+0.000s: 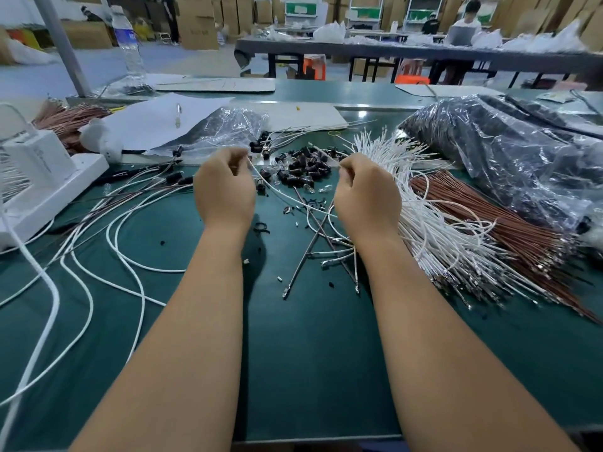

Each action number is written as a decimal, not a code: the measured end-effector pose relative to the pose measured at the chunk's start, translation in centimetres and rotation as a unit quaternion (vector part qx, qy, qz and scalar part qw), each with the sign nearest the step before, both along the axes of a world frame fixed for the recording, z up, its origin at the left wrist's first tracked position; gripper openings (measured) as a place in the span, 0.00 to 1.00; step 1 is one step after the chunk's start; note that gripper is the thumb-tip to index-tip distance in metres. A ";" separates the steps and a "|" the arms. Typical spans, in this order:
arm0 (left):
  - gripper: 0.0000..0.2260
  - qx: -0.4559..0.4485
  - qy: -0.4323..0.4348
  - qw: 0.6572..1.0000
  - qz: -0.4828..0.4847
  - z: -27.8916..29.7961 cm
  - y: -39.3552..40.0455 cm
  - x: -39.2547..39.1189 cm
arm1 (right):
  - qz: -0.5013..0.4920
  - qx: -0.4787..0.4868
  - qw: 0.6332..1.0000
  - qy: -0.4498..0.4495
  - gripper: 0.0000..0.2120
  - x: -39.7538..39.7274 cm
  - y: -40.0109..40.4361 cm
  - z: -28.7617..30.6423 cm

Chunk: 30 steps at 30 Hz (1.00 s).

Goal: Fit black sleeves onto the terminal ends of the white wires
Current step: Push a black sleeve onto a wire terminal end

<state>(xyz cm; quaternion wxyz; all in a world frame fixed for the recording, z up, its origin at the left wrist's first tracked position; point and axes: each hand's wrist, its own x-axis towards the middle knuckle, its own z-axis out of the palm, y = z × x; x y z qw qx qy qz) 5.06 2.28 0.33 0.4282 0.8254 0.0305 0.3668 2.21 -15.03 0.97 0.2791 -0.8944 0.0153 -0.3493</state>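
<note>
My left hand [225, 187] is curled and pinches one white wire [287, 195] near its end; the wire runs down and right across the green table. My right hand [367, 190] is curled beside the pile of black sleeves [303, 171]; what its fingers hold is hidden. A large bundle of white wires [430, 223] with metal terminals fans out just right of my right hand. Wires fitted with black sleeves [153, 187] lie to the left of my left hand.
Brown wires [489, 230] lie under the white bundle at right. Clear bags of black parts [509, 151] fill the far right. A white device [36, 177] stands at left, with paper and a plastic bag [225, 128] behind the sleeves. Loose wires cross the mat [293, 353].
</note>
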 end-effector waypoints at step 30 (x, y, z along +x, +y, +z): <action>0.16 0.116 0.188 0.974 -0.047 -0.8 -0.5 0.3 | 0.121 0.027 0.990 0.072 0.11 0.0 1.1 -0.4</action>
